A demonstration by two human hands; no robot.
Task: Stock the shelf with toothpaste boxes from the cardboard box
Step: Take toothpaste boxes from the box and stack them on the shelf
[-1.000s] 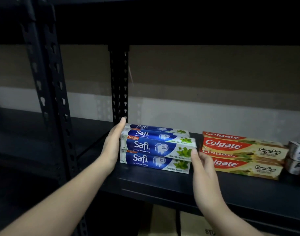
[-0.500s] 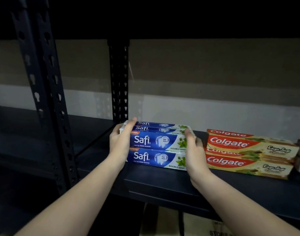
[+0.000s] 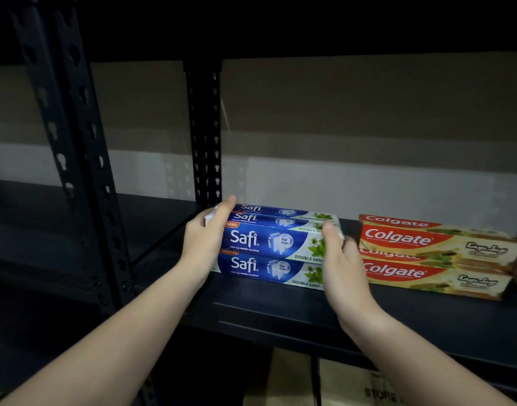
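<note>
The Safi boxes (image 3: 273, 244) sit in a blue stack on the dark shelf (image 3: 280, 315), near the middle of the view. The stack is two high at the front, w/ more behind.

The left hand (image 3: 206, 238) is at the stack's 9 o'clock end, fingers curled round the top boxes. The right hand (image 3: 338, 259) is at the 3 o'clock end, fingers bent over the top corner, palm on the box ends. Both hands squeeze the stack from its two ends.

Step right now, I think: lining the stack up neat on the shelf.

At 3 o'clock of the right hand, just beside it, sit the Colgate boxes (image 3: 433, 256), red and gold, two high.

At 6 o'clock, under the shelf, a bit of the cardboard box (image 3: 351, 382) shows.

Next move prob: let go gently so nothing tips, then reach down for more boxes.
</note>
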